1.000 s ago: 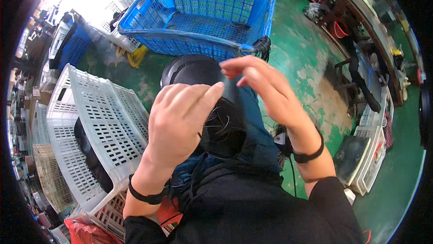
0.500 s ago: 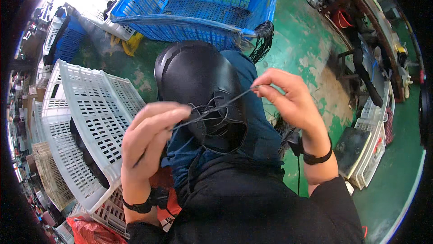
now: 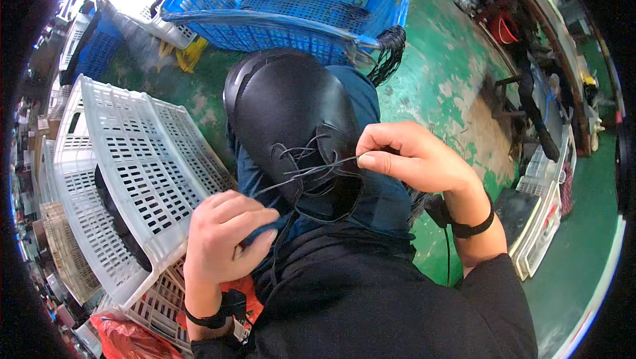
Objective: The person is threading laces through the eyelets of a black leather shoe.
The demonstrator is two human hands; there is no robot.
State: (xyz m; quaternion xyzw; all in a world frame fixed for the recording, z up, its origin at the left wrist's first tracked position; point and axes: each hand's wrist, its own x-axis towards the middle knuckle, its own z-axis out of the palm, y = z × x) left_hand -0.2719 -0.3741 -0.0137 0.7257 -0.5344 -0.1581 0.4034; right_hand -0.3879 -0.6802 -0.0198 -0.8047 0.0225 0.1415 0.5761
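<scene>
Your right grip [image 3: 417, 160] pinches a black lace [image 3: 285, 182] between thumb and forefinger, just above the collar of the black shoe [image 3: 291, 94]. Your left grip [image 3: 228, 239] has its fingers bent, thumb and forefinger apart; the lace runs toward its knuckles, and you cannot tell from this view whether those fingers hold it. The shoe lies across your lap on your blue trousers [image 3: 391, 200], toe pointing away from you, its collar toward your black top [image 3: 371, 286]. Loops of lacing stand loose over its tongue.

To your left, a white perforated crate [image 3: 159, 153] leans at a tilt. Ahead of you a blue crate [image 3: 258, 33] sits on the green floor [image 3: 430, 60], a bundle of black cords [image 3: 389, 54] hanging at its near right corner.
</scene>
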